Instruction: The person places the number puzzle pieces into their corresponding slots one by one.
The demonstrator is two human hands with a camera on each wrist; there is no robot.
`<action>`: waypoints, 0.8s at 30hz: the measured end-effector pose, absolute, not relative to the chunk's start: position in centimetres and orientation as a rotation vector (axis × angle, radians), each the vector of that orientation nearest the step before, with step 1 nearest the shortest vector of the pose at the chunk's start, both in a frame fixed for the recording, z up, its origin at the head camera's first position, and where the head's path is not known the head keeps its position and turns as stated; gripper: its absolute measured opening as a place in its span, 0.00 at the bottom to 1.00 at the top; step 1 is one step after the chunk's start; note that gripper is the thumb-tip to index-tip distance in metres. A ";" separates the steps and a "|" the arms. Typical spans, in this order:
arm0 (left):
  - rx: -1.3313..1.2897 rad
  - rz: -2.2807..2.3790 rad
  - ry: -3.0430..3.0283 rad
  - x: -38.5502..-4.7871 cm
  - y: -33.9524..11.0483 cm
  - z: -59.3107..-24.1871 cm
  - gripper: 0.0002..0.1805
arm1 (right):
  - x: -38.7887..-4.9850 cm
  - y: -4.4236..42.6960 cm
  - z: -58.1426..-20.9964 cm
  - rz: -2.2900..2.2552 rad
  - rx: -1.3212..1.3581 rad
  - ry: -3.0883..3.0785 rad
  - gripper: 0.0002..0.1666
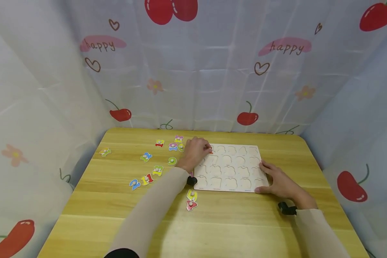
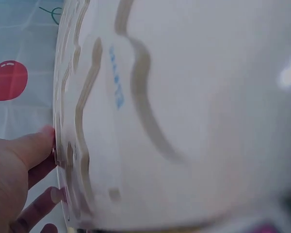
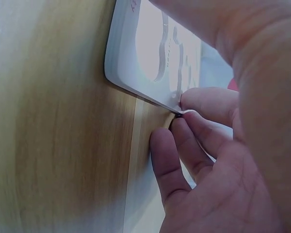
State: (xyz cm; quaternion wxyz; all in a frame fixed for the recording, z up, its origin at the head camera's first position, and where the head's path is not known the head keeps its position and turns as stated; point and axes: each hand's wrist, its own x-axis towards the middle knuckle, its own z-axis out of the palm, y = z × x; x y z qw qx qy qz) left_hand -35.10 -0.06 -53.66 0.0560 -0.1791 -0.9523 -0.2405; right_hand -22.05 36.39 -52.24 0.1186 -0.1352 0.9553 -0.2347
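Unidentified black shape [image 1: 121,253] nearest; left hand [image 1: 195,152] pinches red piece [image 1: 211,152] at far-left corner of puzzle board [image 1: 221,160]. Right hand [image 1: 278,181] grips board's right edge; best seat piece level.

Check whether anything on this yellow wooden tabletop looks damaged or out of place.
Nothing looks damaged. One orange-and-green knobbed piece lies off to the left, slightly odd because it sits apart from the colourful number-shaped pieces nearer the white rectangular puzzle board.
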 end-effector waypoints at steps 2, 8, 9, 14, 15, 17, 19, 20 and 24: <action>-0.529 -0.692 -2.893 -35.4 0.4 -53.8 0.07 | -22.0 36.4 -52.2 -0.683 -0.394 2.796 0.72; -0.493 -0.672 -2.912 -35.9 1.2 -53.6 0.06 | -21.9 36.3 -52.1 -0.677 -0.377 2.805 0.72; -0.485 -0.671 -2.918 -35.9 1.3 -53.6 0.06 | -21.9 36.3 -52.1 -0.677 -0.375 2.805 0.72; -0.461 -0.658 -2.928 -35.9 1.2 -53.6 0.07 | -21.9 36.2 -52.2 -0.678 -0.378 2.804 0.72; -0.462 -0.655 -2.927 -35.9 1.1 -53.7 0.07 | -21.9 36.1 -52.2 -0.677 -0.381 2.805 0.72; -0.473 -0.647 -2.923 -35.9 0.9 -53.8 0.07 | -22.0 36.1 -52.2 -0.676 -0.387 2.808 0.72; -0.492 -0.644 -2.922 -35.9 0.7 -53.9 0.06 | -22.0 36.2 -52.2 -0.676 -0.393 2.811 0.71; -0.505 -0.649 -2.920 -36.0 0.6 -54.0 0.06 | -22.0 36.2 -52.2 -0.680 -0.395 2.810 0.71; -0.556 -0.708 -2.923 -35.9 0.2 -54.2 0.07 | -21.9 36.2 -52.2 -0.692 -0.396 2.800 0.71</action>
